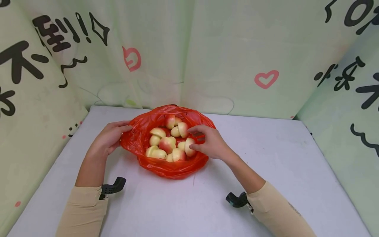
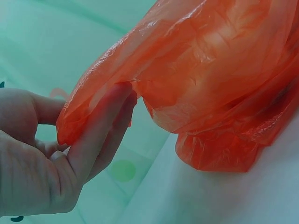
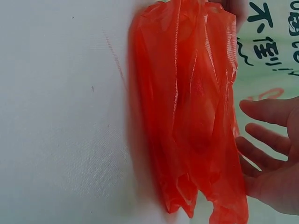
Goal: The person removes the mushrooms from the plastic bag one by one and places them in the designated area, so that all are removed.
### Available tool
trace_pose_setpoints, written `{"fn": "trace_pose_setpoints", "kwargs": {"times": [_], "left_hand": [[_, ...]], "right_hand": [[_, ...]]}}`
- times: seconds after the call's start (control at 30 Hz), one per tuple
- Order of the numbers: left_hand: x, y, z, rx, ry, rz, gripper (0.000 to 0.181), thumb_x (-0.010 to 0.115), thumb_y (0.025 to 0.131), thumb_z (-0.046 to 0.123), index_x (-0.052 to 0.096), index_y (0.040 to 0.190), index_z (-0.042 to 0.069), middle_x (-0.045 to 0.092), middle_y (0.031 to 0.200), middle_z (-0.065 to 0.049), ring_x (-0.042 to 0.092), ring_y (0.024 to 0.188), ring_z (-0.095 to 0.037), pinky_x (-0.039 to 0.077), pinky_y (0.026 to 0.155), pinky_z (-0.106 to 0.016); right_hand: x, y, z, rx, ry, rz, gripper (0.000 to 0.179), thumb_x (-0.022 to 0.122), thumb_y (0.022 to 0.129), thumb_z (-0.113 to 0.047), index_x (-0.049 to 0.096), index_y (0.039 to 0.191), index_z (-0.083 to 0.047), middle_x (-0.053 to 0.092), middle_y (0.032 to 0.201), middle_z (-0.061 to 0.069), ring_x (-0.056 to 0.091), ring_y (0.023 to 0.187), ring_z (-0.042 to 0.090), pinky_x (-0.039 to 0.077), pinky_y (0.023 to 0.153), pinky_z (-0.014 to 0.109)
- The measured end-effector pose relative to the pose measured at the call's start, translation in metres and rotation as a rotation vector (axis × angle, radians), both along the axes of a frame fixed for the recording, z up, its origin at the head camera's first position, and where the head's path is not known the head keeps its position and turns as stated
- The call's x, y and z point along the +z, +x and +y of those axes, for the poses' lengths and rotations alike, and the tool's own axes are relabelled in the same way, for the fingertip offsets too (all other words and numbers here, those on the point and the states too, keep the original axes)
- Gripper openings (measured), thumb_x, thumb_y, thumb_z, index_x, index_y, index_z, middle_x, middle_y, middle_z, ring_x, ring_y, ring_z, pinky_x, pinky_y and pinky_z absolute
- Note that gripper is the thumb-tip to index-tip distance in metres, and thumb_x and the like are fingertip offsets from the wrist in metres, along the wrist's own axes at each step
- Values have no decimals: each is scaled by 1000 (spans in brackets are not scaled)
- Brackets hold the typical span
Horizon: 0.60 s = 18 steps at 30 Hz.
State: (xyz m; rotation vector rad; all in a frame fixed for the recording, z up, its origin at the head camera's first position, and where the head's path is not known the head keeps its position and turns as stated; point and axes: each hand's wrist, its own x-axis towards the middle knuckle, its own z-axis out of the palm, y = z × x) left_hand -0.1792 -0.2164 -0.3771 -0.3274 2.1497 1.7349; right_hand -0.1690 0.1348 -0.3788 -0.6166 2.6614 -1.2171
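Where the table point(image 1: 266, 148) ends, a curtain point(image 1: 219, 59) backs the bag point(image 1: 173, 171).

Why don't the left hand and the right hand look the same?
The left hand holds the left edge of the bag between thumb and fingers, while the right hand has its fingers spread. The left hand is at the bag's outer edge, but the right hand reaches over the opening, close beside a red-and-cream piece. Both hands are bare, and both arms wear beige sleeves.
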Motion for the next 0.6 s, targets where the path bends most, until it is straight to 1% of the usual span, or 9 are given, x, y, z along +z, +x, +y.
{"fn": "trace_pose_setpoints", "kwargs": {"times": [0.33, 0.6], "left_hand": [[2, 0, -1, -8, 0, 8, 59, 48, 110, 33, 34, 163, 11, 43, 160, -17, 56, 125, -28, 62, 87, -25], [0, -1, -3, -10, -2, 3, 59, 48, 110, 32, 33, 164, 11, 42, 161, -17, 56, 125, -28, 62, 87, -26]], "right_hand": [[-5, -3, -3, -14, 40, -2, 50, 83, 88, -11, 65, 134, -7, 66, 135, 14, 64, 122, 32, 62, 94, 46], [-10, -5, -8, -17, 98, -51, 52, 84, 87, -13, 65, 134, -9, 66, 135, 12, 62, 123, 30, 62, 93, 44]]}}
